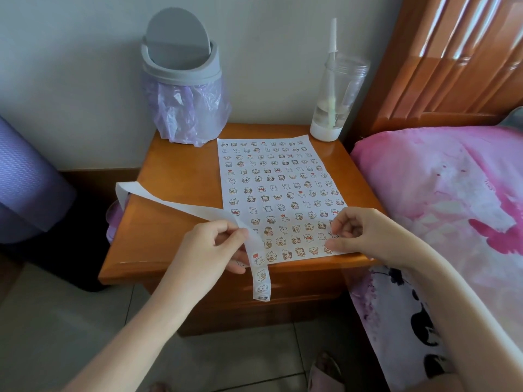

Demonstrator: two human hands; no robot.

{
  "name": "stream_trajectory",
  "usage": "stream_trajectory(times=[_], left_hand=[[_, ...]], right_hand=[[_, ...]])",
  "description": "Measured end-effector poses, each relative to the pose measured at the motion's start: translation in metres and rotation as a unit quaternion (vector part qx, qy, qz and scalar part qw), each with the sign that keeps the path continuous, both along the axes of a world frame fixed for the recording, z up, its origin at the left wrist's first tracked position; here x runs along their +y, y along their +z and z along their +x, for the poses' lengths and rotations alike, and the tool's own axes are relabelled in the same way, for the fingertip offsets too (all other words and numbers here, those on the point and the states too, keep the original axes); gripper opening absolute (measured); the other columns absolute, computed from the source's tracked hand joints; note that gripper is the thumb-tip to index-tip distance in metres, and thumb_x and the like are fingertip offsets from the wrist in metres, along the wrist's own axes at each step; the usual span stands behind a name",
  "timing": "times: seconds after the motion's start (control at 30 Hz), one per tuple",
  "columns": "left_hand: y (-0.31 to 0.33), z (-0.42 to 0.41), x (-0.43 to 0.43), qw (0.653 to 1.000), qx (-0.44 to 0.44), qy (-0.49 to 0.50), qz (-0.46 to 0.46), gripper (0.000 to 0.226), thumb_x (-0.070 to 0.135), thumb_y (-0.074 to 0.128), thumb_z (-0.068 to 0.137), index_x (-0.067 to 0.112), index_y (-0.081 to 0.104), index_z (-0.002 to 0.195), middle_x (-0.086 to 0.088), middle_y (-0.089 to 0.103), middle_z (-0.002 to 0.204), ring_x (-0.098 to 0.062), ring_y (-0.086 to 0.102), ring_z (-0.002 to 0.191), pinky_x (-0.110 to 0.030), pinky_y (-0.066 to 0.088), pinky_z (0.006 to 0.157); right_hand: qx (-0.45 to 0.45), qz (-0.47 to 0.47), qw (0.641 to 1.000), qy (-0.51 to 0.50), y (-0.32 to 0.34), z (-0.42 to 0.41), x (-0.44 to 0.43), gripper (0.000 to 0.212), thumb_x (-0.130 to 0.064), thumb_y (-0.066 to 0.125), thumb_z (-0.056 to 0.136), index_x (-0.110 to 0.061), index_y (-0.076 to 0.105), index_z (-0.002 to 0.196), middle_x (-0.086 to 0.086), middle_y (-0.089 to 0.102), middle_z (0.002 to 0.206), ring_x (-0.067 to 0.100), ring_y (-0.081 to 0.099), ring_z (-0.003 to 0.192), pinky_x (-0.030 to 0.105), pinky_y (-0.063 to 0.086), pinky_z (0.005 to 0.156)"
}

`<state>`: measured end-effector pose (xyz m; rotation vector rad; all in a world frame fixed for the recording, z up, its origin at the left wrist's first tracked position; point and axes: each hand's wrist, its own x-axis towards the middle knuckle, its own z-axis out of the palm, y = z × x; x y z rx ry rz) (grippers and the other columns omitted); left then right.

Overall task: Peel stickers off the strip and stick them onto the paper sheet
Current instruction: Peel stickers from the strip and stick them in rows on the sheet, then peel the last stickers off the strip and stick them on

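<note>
While left grip (215,244) pinches strip (184,206), bin (184,77), bottle (336,100) stand behind sheet (285,203).

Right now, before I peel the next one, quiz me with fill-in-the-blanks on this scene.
The sticker strip is held by the ____ hand. The right hand touches the paper sheet at its near ____ corner. The bin has a ____ liner bag.
Missing: left; right; purple.
</note>
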<state>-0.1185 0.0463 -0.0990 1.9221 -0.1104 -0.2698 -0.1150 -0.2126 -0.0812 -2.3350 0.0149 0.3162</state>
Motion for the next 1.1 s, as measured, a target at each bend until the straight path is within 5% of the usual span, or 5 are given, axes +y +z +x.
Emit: stream_trajectory(times=[0.27, 0.57, 0.8, 1.1], left_hand=[[0.001, 0.000, -0.001, 1.000, 0.005, 0.008, 0.012, 0.013, 0.026, 0.055, 0.092, 0.022, 0.064, 0.100, 0.015, 0.070, 0.088, -0.009, 0.072, 0.065, -0.022, 0.059, 0.061], [0.005, -0.001, 0.000, 0.999, -0.006, 0.007, 0.033, 0.015, 0.026, 0.053, 0.093, 0.018, 0.065, 0.100, 0.009, 0.072, 0.090, -0.013, 0.072, 0.065, -0.034, 0.061, 0.065], [0.021, -0.005, -0.007, 0.996, -0.012, 0.020, -0.091, 0.012, 0.022, 0.054, 0.091, 0.020, 0.066, 0.090, 0.009, 0.074, 0.076, -0.012, 0.070, 0.060, -0.019, 0.056, 0.051], [0.015, -0.012, -0.028, 0.992, -0.040, 0.024, -0.114, 0.015, 0.024, 0.054, 0.090, 0.013, 0.066, 0.093, 0.004, 0.074, 0.078, -0.016, 0.072, 0.066, -0.028, 0.058, 0.056]], right_hand=[[-0.008, 0.002, 1.000, 0.004, 0.000, 0.000, 0.001, 0.013, -0.024, 0.073, 0.078, -0.017, 0.064, 0.085, -0.005, 0.058, 0.068, 0.002, 0.048, 0.056, 0.011, 0.036, 0.047], [0.026, -0.016, 0.999, -0.042, 0.004, 0.009, 0.009, 0.024, -0.038, 0.059, 0.088, -0.014, 0.064, 0.090, 0.002, 0.063, 0.070, 0.008, 0.045, 0.047, 0.018, 0.037, 0.044], [-0.080, 0.050, 0.992, -0.083, 0.003, -0.005, 0.017, 0.018, -0.031, 0.060, 0.089, -0.013, 0.063, 0.087, -0.004, 0.061, 0.061, 0.000, 0.046, 0.042, 0.013, 0.037, 0.043], [-0.149, 0.217, 0.964, 0.031, 0.012, -0.033, 0.053, 0.017, -0.018, 0.069, 0.082, -0.014, 0.066, 0.098, 0.001, 0.072, 0.086, 0.016, 0.068, 0.076, 0.033, 0.058, 0.068]])
